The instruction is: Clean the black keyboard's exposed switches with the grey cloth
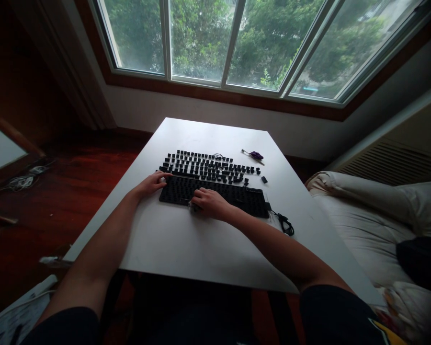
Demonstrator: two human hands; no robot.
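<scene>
A black keyboard base (233, 194) without its keycaps lies on the white table, its cable at the right end. My left hand (153, 184) rests at the base's far left corner, index finger stretched along the back edge and thumb apart. Over the front left part of the base, my right hand (211, 202) is curled with fingers together. A small whitish thing (193, 207) shows under its fingers, too hidden to name. Behind the base, loose black keycaps (201, 165) lie spread in rows.
A purple-handled tool (255, 155) lies at the back right of the table (187, 249), with a single dark piece (264, 179) nearer. A black coiled cable (285, 224) sits right of the base. A cushioned seat (352, 225) stands to the right, windows beyond the table.
</scene>
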